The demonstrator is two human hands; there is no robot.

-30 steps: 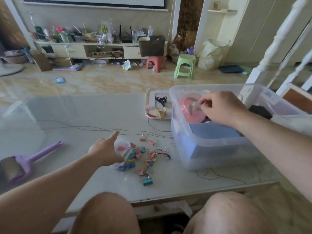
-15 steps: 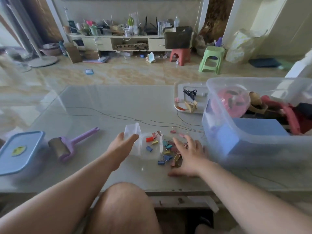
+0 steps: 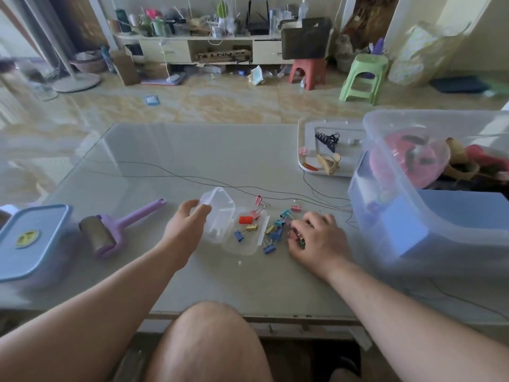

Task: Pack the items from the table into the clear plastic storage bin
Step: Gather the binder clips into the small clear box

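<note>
Holding the raised lid of a small clear case (image 3: 220, 216) with the left hand (image 3: 184, 230), fingers curled round its edge. Gathering binder clips (image 3: 275, 230) on the surface (image 3: 192, 166) with the right hand (image 3: 319, 241), fingers bent over a few of them. Some clips lying inside the open case, others scattered just beside it. Clear bin (image 3: 429, 216) at right, already part filled. Lint roller (image 3: 110, 232) and blue-lidded box (image 3: 30, 241) at left.
</note>
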